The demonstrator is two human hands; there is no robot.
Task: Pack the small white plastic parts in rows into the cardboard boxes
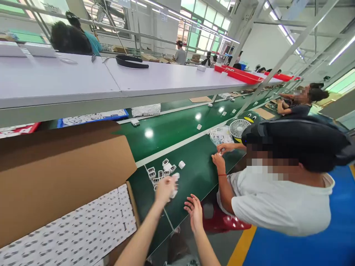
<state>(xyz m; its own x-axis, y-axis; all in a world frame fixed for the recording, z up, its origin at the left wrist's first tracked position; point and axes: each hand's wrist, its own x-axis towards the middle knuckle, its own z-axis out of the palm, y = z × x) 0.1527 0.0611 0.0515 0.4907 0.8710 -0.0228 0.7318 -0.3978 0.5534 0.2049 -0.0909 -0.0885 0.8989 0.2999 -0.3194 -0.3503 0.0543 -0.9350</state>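
My left hand (165,189) is over a cluster of small white plastic housings (155,180) on the green work surface. Its fingers are blurred and bent around a small white plastic piece (175,177), which is smeared as well. Several of the housings show dark openings on top; one plain white block (181,164) lies a little apart, to the right. My right hand (195,212) is held over the front edge of the surface, palm turned inward, fingers apart, with nothing in it.
To the left stands an open cardboard box (66,177) holding rows of white packed items (83,225). A co-worker (277,199) sits at right, hands on a small part, near a fan (240,128) and a plastic bag (220,136). A white shelf (166,79) crosses above the green conveyor (172,129).
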